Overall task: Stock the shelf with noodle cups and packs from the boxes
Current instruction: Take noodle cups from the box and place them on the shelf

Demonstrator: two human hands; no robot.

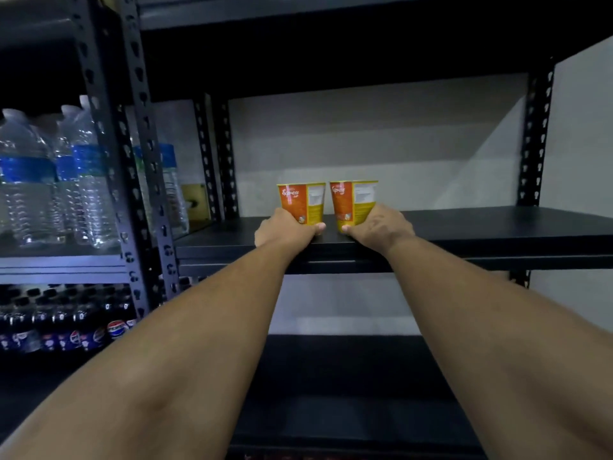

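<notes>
Orange-and-yellow cups: left cup (301,203) and right cup (353,202) stand upright, just apart, near the front edge of the black shelf (481,227).
My grip: left hand (285,231) wraps the left cup's base; right hand (381,229) wraps the right cup's, thumbs facing inward.
Why low: I judge a base hold steadies them while seating.
Far left: water bottles (83,180), cola bottles (66,330) below.

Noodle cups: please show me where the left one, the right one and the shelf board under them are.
left noodle cup (300,202), head view, orange front panel.
right noodle cup (353,200), head view, upper side wall.
shelf board (481,227), head view, bare top surface.
</notes>
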